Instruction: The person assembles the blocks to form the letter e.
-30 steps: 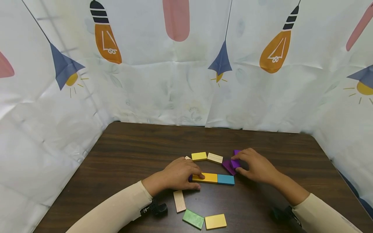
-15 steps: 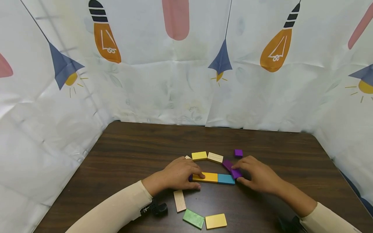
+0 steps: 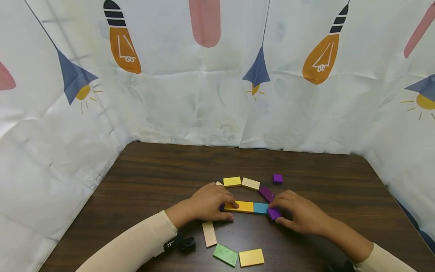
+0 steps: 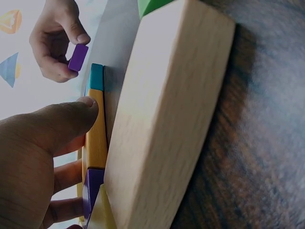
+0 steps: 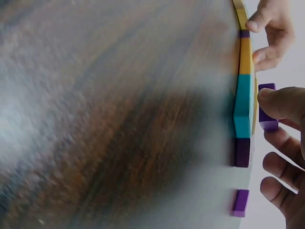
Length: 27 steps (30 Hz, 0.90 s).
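Observation:
My right hand (image 3: 300, 211) pinches a purple block (image 3: 274, 214) between thumb and fingers. In the head view this block overlaps the right end of a blue block (image 3: 260, 208); the right wrist view shows it raised above the row. My left hand (image 3: 209, 204) rests at the row's left part, its index finger touching an orange block (image 3: 246, 207) that adjoins the blue one. A dark purple block (image 4: 93, 188) lies at the orange block's other end, mostly hidden by the left hand in the head view. A darker purple block (image 3: 266, 194) slants behind the right hand's fingertips.
A yellow block (image 3: 232, 182) and a pale wooden block (image 3: 250, 184) form a curve behind the row. A small purple block (image 3: 277, 179) stands apart at right. Nearer lie another wooden block (image 3: 209, 234), a green block (image 3: 225, 255) and another yellow block (image 3: 251, 258) on the brown table (image 3: 163, 166).
My right hand has moved nearer with the purple block, from beside the slanted dark purple block to the blue block's right end. The small purple block behind is uncovered. The left hand stays put.

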{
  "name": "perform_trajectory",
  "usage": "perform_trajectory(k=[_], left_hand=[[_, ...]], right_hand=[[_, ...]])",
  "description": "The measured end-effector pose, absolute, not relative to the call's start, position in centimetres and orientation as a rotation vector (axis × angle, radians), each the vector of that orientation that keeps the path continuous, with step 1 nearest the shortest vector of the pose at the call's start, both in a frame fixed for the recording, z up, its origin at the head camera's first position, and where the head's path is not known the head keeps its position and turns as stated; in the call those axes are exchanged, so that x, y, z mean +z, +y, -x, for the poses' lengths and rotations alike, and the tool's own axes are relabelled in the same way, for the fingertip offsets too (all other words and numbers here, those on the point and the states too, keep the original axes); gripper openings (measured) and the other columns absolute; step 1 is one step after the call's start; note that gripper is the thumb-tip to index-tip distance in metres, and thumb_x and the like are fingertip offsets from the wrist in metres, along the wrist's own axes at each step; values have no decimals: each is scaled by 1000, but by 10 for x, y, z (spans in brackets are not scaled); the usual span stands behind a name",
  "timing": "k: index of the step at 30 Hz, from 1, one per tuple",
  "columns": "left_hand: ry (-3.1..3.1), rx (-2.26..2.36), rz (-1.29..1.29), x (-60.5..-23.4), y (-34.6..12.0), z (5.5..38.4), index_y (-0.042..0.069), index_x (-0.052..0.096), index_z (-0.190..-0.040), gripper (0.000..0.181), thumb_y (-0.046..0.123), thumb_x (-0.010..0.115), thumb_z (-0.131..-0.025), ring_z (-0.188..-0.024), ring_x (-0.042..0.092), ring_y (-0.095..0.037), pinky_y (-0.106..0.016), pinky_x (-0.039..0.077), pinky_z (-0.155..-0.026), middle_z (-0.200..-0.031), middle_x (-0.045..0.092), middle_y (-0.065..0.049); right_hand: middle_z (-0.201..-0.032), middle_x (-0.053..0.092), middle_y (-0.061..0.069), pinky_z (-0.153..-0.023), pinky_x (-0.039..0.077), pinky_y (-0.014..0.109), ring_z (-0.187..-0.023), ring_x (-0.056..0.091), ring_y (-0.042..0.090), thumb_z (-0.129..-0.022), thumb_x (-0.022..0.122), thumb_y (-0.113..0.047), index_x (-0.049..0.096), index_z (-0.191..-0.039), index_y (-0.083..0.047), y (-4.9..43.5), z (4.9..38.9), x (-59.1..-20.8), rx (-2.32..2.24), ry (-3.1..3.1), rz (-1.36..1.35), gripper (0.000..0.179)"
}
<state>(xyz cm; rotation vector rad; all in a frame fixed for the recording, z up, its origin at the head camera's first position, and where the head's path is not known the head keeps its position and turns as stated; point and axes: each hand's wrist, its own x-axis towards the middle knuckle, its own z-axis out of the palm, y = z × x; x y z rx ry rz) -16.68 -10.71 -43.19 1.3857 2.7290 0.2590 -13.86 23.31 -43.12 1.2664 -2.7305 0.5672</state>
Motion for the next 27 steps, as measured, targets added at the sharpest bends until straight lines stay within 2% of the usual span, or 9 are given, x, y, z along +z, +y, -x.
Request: perform_trajectory(k=[7,20,27], left_hand=[[2730,266,-1384,-433,-108,167,35,74,-122,34,53,70,-94,-119,58,-7,-39,45,-98,-122,67,20],[2734,279,-1384,-435,-108,167,35,74,-122,33,52,70,-94,-120,58,-8,-41,44,-100,-122,67,19],[2740,273,-1397,-434,-108,167,35,74,-122,33,52,71,-94,-118,58,-7,-37,45,-96,-121,67,19]], right_hand=[[-120,62,-13,-89,56,37,-111,58,11,-85,85,-25,71,-121,-24,231,131,-431,584,-2735,-1316,38],[-122,59,-17,-88,55,35,-110,56,7,-88,83,-25,68,-123,-31,225,122,-430,641,-2732,-1417,39],[-124,58,-17,-89,55,34,-113,56,7,-90,82,-26,66,-124,-33,222,117,-430,675,-2747,-1491,38]])
